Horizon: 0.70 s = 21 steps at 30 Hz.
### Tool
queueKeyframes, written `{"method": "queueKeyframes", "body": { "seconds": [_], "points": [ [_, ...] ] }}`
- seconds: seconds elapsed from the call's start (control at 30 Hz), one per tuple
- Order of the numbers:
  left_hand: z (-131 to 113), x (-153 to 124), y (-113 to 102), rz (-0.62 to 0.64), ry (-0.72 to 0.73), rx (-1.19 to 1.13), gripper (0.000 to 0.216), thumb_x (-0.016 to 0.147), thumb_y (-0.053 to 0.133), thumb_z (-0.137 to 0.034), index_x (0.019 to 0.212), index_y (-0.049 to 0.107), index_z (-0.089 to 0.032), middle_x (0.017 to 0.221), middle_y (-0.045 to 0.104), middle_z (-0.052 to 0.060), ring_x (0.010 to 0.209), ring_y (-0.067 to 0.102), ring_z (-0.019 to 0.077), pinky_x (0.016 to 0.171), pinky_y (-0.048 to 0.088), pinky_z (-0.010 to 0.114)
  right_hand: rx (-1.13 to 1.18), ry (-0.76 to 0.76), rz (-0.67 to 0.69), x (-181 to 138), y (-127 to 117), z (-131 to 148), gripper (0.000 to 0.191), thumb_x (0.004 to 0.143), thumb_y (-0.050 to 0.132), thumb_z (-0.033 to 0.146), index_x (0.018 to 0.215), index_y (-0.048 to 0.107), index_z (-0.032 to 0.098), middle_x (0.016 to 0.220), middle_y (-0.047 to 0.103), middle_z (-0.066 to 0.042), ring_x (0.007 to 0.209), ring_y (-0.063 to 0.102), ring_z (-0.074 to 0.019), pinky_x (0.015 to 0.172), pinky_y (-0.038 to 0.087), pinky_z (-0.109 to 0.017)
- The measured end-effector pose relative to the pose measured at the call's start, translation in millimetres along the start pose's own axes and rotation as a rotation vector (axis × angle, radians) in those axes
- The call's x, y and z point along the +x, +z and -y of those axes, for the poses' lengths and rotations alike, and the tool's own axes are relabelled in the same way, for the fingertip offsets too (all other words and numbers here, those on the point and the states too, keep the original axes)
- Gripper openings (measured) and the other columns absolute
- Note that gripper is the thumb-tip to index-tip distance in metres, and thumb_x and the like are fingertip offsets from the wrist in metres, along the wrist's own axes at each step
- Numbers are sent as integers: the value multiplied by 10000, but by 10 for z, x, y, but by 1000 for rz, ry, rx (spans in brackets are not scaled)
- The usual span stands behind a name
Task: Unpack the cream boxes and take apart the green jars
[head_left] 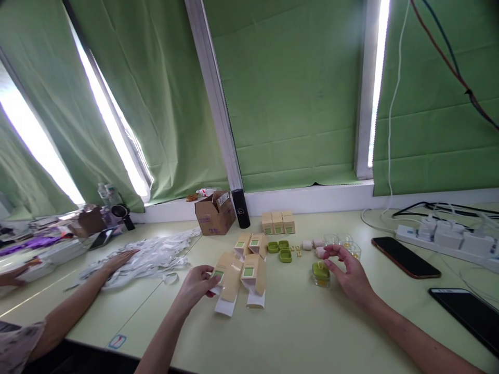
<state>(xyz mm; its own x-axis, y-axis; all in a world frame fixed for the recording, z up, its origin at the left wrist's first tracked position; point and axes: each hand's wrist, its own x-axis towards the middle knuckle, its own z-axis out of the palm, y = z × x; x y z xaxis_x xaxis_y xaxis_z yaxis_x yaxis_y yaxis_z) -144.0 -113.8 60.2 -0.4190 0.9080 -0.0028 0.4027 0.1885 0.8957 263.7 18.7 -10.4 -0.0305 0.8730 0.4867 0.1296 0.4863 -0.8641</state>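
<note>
Paper carton (233,275), flaps open, is pinched in my left hand (199,283), left of the green-lidded cup (321,274). My right hand (348,271) curls beside that cup; contact cannot be confirmed. Three cartons (277,223) behind-left of it appear closed; green square pieces (286,256) left of it remain loose. Carton label print is illegible.

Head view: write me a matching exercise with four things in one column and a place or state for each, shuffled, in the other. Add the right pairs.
Things
1. Wearer's left hand
2. Wearer's right hand
3. Black cylinder
4. White power strip

Places or states
A. Standing beside the brown cardboard box
B. Filled with white adapters
C. Beside the clear container with a green top
D. Touching an opened tan box

Right pairs: 1-D, 2-C, 3-A, 4-B
</note>
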Motion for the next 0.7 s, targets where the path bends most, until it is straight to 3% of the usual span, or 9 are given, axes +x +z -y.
{"method": "queueKeyframes", "body": {
  "seconds": [0.47,0.7],
  "points": [
    [174,183,228,82,-66,78,727,551,842,-694,953,635,-125,648,662,28,527,668,214,502,526,308,-37,12,31,-4,1,-31,372,854,659,523,1086,649,231,988,726,-73,1023,656,-293,984,427,-463],
    [86,164,294,84,-53,128,735,559,786,-751,943,641,-141,641,667,24,542,667,222,523,507,314,-32,6,20,0,18,-32,356,851,655,509,1082,642,239,985,726,-66,1024,662,-290,984,435,-447]
  ]
}}
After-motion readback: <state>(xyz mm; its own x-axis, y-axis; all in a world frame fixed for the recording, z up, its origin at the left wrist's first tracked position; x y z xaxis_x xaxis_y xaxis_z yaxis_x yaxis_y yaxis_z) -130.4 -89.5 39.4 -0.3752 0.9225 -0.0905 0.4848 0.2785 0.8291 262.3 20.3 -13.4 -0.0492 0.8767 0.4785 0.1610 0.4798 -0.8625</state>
